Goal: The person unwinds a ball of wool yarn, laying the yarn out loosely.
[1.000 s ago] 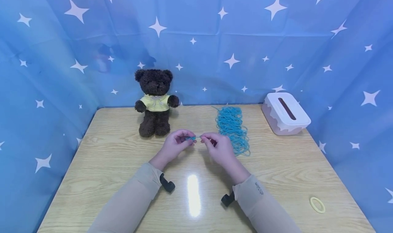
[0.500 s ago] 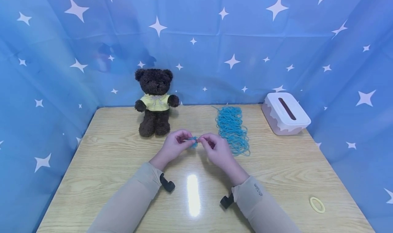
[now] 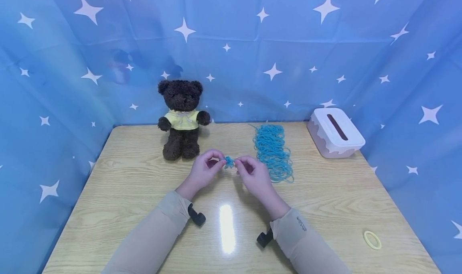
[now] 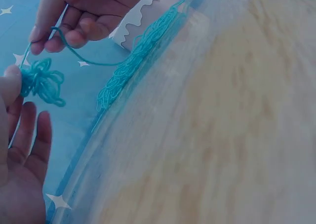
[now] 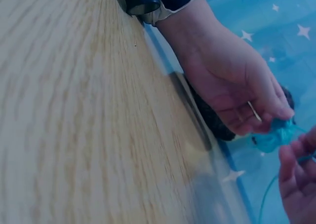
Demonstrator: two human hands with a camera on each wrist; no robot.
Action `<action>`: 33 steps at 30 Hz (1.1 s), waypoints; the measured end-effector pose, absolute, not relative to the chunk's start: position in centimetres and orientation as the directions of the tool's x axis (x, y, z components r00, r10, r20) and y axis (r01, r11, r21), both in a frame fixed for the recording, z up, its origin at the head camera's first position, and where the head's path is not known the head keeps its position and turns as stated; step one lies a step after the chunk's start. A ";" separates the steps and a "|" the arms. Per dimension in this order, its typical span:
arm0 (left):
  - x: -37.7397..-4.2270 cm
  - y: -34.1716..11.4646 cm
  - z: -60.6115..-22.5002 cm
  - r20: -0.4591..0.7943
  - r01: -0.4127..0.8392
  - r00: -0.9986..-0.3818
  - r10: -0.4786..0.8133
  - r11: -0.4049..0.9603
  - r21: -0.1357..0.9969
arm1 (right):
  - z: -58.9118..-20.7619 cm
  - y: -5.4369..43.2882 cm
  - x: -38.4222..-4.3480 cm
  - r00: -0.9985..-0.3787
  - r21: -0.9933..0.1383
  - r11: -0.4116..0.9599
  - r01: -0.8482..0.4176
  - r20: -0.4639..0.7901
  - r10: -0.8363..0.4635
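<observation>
Between thumb and index finger, my left hand point(image 3: 204, 170) pinches a small looped bundle of teal yarn point(image 4: 45, 81). Its loops fan out past the fingertips, while the other left fingers stay loosely bent in the left wrist view. Close on the right, my right hand point(image 3: 255, 177) pinches the yarn strand point(image 4: 79, 58) with thumb and fingertips. That strand comes from the bundle and trails on to a larger pile of teal yarn point(image 3: 270, 149) lying in long loops behind the right hand. Both hands are raised over the wooden table point(image 3: 162, 226).
A dark brown teddy bear point(image 3: 183, 121) in a yellow top stands at the back left. At the back right is a white-lidded tissue box point(image 3: 337, 131). A pale yellow ring point(image 3: 372, 240) lies near the right front. Blue star-patterned curtains surround the table.
The yarn bundle, earlier mostly behind my left fingers, now shows beyond the fingertips with its loops spread. My right hand moved in to the bundle, then slightly back, still pinching the strand.
</observation>
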State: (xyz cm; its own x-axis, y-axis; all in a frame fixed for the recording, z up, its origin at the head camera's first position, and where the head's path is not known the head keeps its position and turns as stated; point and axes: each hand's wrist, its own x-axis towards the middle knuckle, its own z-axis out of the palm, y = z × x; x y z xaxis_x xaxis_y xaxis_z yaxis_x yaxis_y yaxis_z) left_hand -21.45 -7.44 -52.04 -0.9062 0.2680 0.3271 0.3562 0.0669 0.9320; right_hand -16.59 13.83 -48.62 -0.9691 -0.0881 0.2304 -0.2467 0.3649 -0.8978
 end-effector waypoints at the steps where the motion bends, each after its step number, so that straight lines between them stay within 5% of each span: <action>1: -21.4 -7.4 -52.1 0.331 0.362 -0.906 0.264 0.075 0.929 | -48.6 13.8 -16.5 -0.970 -0.903 0.353 -0.243 0.226 -0.088; 21: -21.2 -7.2 -52.1 0.325 0.349 -0.876 0.356 0.003 0.937 | -49.3 13.4 -16.5 -0.969 -0.935 0.261 -0.239 0.213 -0.122; 33: -21.2 -7.2 -52.3 0.327 0.374 -0.877 0.353 0.072 0.925 | -49.4 13.5 -16.5 -0.951 -0.904 0.307 -0.299 0.255 -0.175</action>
State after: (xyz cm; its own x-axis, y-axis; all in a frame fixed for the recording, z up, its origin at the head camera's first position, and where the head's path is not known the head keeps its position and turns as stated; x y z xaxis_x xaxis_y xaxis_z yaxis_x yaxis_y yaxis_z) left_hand -21.24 -7.20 -52.31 -0.8766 0.3527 0.3274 0.3742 0.0717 0.9246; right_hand -16.45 13.45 -49.39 -0.9510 -0.1752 0.2547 -0.2986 0.3073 -0.9035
